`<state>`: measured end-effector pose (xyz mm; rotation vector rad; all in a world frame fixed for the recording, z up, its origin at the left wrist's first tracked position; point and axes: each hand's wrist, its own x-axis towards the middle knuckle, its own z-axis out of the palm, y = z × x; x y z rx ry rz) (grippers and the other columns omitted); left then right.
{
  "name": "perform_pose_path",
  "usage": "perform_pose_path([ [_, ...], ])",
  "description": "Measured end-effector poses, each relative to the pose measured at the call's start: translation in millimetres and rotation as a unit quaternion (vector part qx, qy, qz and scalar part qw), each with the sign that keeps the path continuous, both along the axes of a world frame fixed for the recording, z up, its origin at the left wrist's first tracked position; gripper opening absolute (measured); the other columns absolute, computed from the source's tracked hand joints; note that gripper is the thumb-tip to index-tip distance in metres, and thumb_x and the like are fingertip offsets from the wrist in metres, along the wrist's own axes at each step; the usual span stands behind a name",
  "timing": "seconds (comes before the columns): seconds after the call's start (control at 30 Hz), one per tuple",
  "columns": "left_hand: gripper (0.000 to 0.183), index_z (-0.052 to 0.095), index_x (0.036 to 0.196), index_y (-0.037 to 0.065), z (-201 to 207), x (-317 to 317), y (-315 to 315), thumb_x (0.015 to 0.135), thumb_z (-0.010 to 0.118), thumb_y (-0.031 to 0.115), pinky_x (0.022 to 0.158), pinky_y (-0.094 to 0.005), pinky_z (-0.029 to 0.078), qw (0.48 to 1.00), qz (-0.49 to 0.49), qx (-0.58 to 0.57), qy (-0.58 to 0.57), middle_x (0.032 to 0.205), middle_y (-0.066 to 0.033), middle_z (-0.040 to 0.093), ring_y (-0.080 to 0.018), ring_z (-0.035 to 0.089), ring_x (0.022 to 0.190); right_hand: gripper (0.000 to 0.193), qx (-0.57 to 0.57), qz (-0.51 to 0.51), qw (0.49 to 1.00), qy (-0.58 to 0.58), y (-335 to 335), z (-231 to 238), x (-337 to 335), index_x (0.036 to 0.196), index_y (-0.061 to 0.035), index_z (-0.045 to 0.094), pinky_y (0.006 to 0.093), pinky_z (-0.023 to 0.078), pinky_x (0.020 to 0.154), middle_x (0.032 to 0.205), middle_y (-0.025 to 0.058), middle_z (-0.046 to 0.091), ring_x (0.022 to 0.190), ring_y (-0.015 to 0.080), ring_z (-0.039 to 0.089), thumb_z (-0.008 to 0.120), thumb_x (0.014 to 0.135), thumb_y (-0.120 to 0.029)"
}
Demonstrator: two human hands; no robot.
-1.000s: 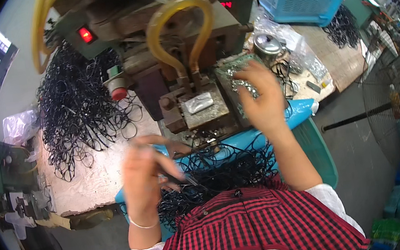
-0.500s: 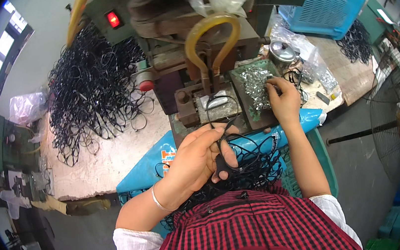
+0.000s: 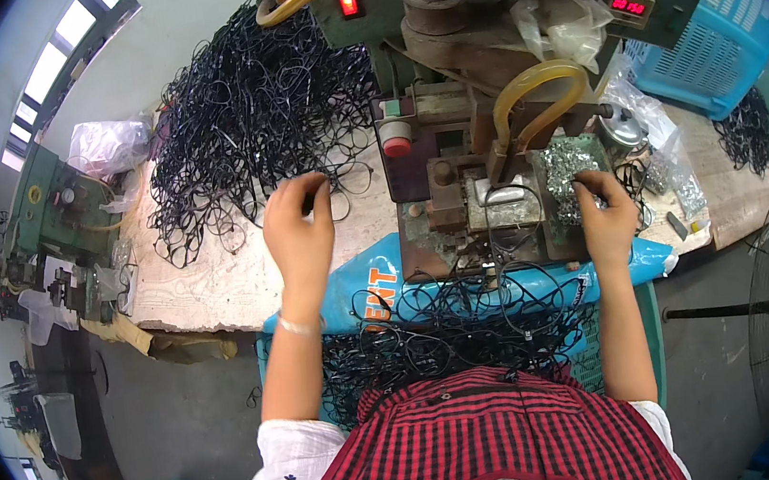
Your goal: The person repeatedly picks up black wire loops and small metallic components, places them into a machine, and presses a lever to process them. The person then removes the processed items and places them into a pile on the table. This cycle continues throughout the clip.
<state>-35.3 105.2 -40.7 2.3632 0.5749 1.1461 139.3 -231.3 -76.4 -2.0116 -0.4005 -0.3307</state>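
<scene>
My left hand [image 3: 301, 236] is at the front edge of a big heap of black looped cords [image 3: 256, 93]. Its thumb and fingertips curl together; what lies between them, if anything, cannot be made out. My right hand [image 3: 609, 220] has its fingers bent over small silvery metal pieces [image 3: 569, 164] in a green tray, with thumb and forefinger close together. Anything pinched there is too small to tell. Between the hands, a single black cord [image 3: 491, 236] loops over the metal block [image 3: 520, 211] of a press and hangs down its front.
The press has a red button [image 3: 398, 146], a yellow hose [image 3: 536, 68] and a lit red switch [image 3: 347, 0]. Blue sheeting [image 3: 342, 288] covers the table's front edge. More black cords [image 3: 436, 344] fill a green basket at my lap. A blue crate [image 3: 704, 28] stands back right.
My left hand has left the cord it held in front of the press and moved left to the heap. My right hand stays at the metal pieces. The view has shifted left.
</scene>
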Motion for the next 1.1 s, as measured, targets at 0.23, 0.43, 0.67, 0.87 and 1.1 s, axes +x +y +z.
perform_pose_path([
  [0.23, 0.045, 0.074, 0.094, 0.012, -64.6, 64.4, 61.1, 0.094, 0.061, 0.056, 0.069, -0.0480, 0.053, 0.935, 0.123, 0.016, 0.331, 0.084, -0.0168, 0.073, -0.0389, 0.071, 0.083, 0.012, -0.013, -0.043, 0.999, 0.001, -3.8, -8.9, -1.6, 0.097, 0.0006, 0.074, 0.0316, 0.053, 0.085, 0.093, 0.0096, 0.074, 0.088, 0.0190, 0.070, 0.073, 0.086, -0.003],
  [0.43, 0.032, 0.065, 0.082, 0.003, -66.5, 0.2, 56.9, 0.096, 0.072, 0.031, 0.051, -0.0313, 0.044, 0.973, 0.054, -0.189, 0.123, 0.064, -0.0065, 0.066, -0.0118, 0.060, 0.053, 0.012, 0.090, 0.040, 0.992, 0.082, -23.3, 24.6, -25.3, 0.096, 0.0009, 0.074, 0.0291, 0.052, 0.086, 0.096, 0.0058, 0.074, 0.092, 0.0141, 0.068, 0.075, 0.084, -0.002],
  [0.67, 0.034, 0.053, 0.134, -0.001, -52.9, -21.9, 15.9, 0.102, 0.060, 0.008, 0.064, -0.0252, 0.056, 0.855, -0.120, -0.503, -0.046, 0.097, -0.0152, 0.073, -0.0197, 0.071, 0.075, 0.034, 0.202, 0.216, 0.951, 0.089, 66.1, 69.8, -29.6, 0.112, 0.0020, 0.061, 0.0282, 0.052, 0.086, 0.103, 0.0076, 0.072, 0.092, 0.0137, 0.069, 0.074, 0.080, -0.001],
  [0.87, 0.008, 0.054, 0.112, 0.003, 32.8, 0.4, -35.7, 0.104, 0.054, 0.003, 0.086, -0.0443, 0.060, 0.799, -0.345, -0.386, -0.306, 0.115, -0.0120, 0.057, -0.0220, 0.058, 0.106, 0.050, 0.251, 0.193, 0.940, 0.129, 72.5, 66.3, -38.6, 0.127, 0.0049, 0.055, 0.0258, 0.050, 0.089, 0.095, 0.0070, 0.072, 0.093, 0.0117, 0.066, 0.074, 0.081, 0.002],
  [1.1, 0.013, 0.058, 0.117, 0.002, 88.3, 40.2, -49.4, 0.105, 0.055, 0.006, 0.075, -0.0379, 0.061, 0.806, -0.406, -0.305, -0.305, 0.111, -0.0144, 0.065, -0.0242, 0.065, 0.101, 0.049, 0.351, 0.220, 0.889, 0.192, 88.8, 70.0, -54.8, 0.128, 0.0066, 0.055, 0.0263, 0.050, 0.090, 0.092, 0.0064, 0.074, 0.097, 0.0103, 0.066, 0.073, 0.083, 0.001],
])
